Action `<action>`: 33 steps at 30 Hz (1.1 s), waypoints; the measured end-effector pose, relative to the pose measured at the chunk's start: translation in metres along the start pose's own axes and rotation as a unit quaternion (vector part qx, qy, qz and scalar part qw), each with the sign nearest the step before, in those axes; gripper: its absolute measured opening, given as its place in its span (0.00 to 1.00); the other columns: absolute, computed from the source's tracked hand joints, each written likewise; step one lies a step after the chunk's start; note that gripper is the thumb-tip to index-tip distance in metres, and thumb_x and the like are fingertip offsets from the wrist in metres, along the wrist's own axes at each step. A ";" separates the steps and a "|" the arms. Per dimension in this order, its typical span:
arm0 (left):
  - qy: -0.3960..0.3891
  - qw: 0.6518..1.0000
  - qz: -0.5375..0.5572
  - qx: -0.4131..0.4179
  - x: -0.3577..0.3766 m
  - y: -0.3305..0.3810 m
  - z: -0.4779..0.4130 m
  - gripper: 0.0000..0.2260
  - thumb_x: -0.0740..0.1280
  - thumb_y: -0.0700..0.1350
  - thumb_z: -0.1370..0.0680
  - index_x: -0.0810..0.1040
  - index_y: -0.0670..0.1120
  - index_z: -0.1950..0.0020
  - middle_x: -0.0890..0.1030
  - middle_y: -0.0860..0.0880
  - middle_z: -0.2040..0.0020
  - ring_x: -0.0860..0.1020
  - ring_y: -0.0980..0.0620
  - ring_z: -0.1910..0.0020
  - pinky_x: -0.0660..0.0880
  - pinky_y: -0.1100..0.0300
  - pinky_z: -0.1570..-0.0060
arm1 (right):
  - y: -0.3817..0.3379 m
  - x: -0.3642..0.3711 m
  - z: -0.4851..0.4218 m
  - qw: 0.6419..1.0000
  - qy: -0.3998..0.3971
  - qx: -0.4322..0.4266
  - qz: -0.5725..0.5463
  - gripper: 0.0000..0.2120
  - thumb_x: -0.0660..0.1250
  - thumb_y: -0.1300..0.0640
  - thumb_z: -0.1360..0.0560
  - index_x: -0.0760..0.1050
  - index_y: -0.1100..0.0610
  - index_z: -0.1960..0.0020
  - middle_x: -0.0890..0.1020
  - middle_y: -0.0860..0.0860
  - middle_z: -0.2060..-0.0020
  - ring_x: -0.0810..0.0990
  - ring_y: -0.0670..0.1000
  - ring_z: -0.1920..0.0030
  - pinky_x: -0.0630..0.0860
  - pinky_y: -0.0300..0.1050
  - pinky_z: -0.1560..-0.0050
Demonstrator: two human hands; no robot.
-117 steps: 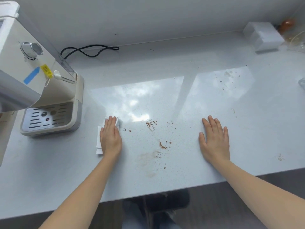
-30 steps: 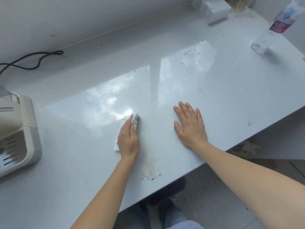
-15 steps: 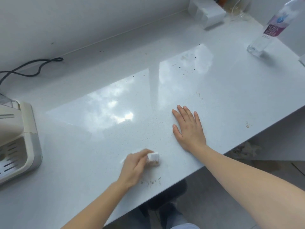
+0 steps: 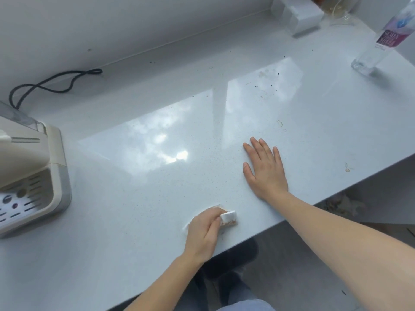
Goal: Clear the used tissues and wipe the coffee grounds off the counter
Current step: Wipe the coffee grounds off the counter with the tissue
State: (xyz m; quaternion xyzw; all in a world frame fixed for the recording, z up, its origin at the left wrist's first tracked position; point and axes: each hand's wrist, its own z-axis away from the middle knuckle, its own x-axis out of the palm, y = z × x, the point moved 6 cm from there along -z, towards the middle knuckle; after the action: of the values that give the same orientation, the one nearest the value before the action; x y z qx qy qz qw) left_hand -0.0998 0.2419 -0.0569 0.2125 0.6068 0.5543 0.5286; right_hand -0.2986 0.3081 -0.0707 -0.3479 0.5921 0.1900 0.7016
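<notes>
The left hand [image 4: 203, 232] is drawing the folded tissue [image 4: 228, 218] back from the middle of the table [image 4: 139, 198] toward its near edge, fingers now curled in a grip on it rather than lying flat on top. The tissue's underside is showing brown, and the clusters of coffee grounds [image 4: 222, 232] seen earlier are gone, leaving only a few specks by the tissue. The faint smear near the edge is no longer showing.

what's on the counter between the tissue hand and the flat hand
In the head view, no object: only bare counter with faint fine specks lies between the left hand, holding the tissue, and the flat right hand.
</notes>
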 end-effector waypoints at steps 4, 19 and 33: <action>0.011 1.000 0.013 -0.006 -0.003 0.002 0.002 0.14 0.54 0.49 0.25 0.79 0.51 0.52 0.82 0.56 0.56 0.79 0.55 0.56 0.70 0.65 0.57 | 0.000 0.000 -0.001 1.000 -0.001 0.001 0.006 0.26 0.51 0.48 0.21 0.54 0.50 0.24 0.54 0.48 0.22 0.48 0.49 0.23 0.44 0.55 0.24; 0.157 0.982 0.050 -0.088 0.002 -0.011 0.020 0.19 0.54 0.48 0.22 0.74 0.51 0.34 0.73 0.61 0.36 0.62 0.74 0.34 0.59 0.57 0.28 | 0.003 0.002 -0.001 1.000 0.002 -0.005 -0.004 0.26 0.50 0.48 0.21 0.54 0.50 0.24 0.54 0.49 0.22 0.48 0.49 0.23 0.42 0.54 0.24; 0.241 0.905 0.294 -0.190 0.047 0.024 0.027 0.23 0.47 0.57 0.21 0.57 0.55 0.26 0.58 0.62 0.27 0.54 0.66 0.30 0.47 0.59 0.26 | -0.004 -0.022 0.002 0.974 0.003 0.062 -0.219 0.21 0.56 0.53 0.21 0.65 0.53 0.28 0.64 0.49 0.26 0.58 0.49 0.25 0.50 0.49 0.25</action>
State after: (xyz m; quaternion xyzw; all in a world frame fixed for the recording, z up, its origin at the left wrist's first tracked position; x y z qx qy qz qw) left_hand -0.1001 0.3011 -0.0502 0.1370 0.5093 0.8233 0.2100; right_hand -0.2991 0.3102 -0.0485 -0.4254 0.5138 -0.0066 0.7450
